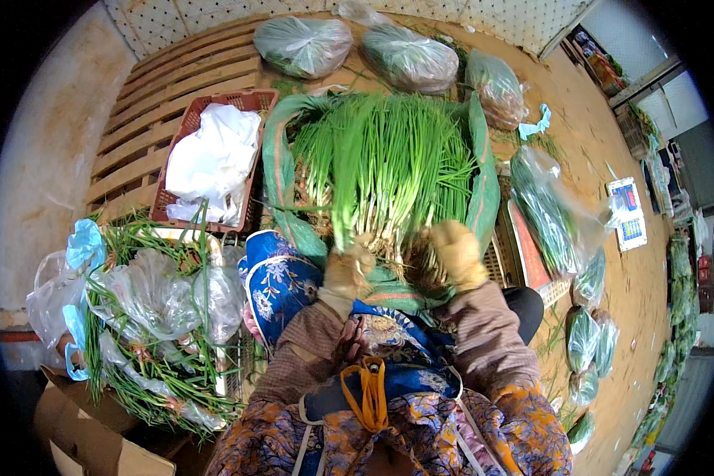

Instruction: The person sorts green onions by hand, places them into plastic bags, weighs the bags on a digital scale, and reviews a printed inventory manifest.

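Green onions [392, 160] lie in a green woven sack [482, 178] spread before me, their white stems and roots towards me. My left hand [346, 271], in a tan work glove, is closed around the lower stems of some green onions at the left of the bundle; their leaves are blurred. My right hand [459, 256], also gloved, rests by the roots at the sack's near right side. Its fingers are curled and partly hidden, so whether it grips any stems cannot be told.
A red-brown plastic crate [256, 107] with white bags stands on a wooden pallet [137, 131]. Left is a heap of loose onion greens [154, 387] and clear plastic. Filled bags [303, 47] lie beyond the sack. On the right are a bagged bundle [544, 208] and a digital scale display [628, 214].
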### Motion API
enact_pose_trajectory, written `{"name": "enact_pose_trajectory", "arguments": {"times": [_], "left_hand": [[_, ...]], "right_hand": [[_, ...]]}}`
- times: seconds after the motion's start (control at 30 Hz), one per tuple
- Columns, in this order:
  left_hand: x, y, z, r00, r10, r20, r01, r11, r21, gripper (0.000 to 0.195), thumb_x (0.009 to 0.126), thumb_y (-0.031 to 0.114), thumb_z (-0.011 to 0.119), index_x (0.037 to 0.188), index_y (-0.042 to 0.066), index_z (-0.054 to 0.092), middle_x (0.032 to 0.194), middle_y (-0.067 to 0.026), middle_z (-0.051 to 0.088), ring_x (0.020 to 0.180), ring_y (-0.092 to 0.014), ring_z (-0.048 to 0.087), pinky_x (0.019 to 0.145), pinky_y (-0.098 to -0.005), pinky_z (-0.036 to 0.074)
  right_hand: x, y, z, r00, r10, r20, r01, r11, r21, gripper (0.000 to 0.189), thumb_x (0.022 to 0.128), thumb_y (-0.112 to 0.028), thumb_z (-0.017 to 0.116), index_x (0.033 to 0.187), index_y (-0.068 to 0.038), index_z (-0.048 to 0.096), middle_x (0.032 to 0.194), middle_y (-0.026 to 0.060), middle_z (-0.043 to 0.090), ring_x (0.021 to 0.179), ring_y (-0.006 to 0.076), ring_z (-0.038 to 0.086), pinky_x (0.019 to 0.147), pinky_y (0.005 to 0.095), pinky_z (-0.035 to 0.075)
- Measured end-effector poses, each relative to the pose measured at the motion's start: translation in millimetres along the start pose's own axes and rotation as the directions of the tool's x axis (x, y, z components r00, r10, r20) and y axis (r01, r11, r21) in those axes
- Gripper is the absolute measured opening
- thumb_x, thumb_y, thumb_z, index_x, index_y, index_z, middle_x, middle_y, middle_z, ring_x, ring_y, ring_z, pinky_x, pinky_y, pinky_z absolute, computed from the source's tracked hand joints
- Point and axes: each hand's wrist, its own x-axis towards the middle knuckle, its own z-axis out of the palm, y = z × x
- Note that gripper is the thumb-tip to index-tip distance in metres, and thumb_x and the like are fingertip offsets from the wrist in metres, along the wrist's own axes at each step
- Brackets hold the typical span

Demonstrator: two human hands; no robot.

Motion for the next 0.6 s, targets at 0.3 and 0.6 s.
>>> {"name": "enact_pose_trajectory", "arguments": {"times": [0.3, 0.6], "left_hand": [[40, 28, -42, 0.956, 0.191, -0.223, -0.041, 0.838, 0.544, 0.027, 0.089, 0.022, 0.041, 0.107, 0.003, 0.046, 0.088, -0.0107, 0.054, 0.065, -0.018, 0.048, 0.049, -0.0281, 0.037], [62, -17, -92, 0.877, 0.298, 0.377, -0.278, -0.327, 0.904, 0.02, 0.084, 0.001, 0.036, 0.097, 0.006, 0.05, 0.076, -0.0057, 0.051, 0.069, -0.02, 0.051, 0.072, -0.0291, 0.04]], "right_hand": [[-27, 24, 22, 0.857, 0.235, 0.458, -0.433, 0.811, 0.394, 0.048, 0.079, -0.031, 0.058, 0.115, -0.002, 0.047, 0.105, 0.0139, 0.057, 0.09, 0.0237, 0.057, 0.08, 0.0324, 0.045], [20, 32, 117, 0.775, 0.408, 0.482, -0.624, 0.383, 0.681, 0.045, 0.073, -0.031, 0.066, 0.098, 0.004, 0.051, 0.085, 0.0098, 0.057, 0.075, 0.0185, 0.052, 0.068, 0.0288, 0.043]]}}
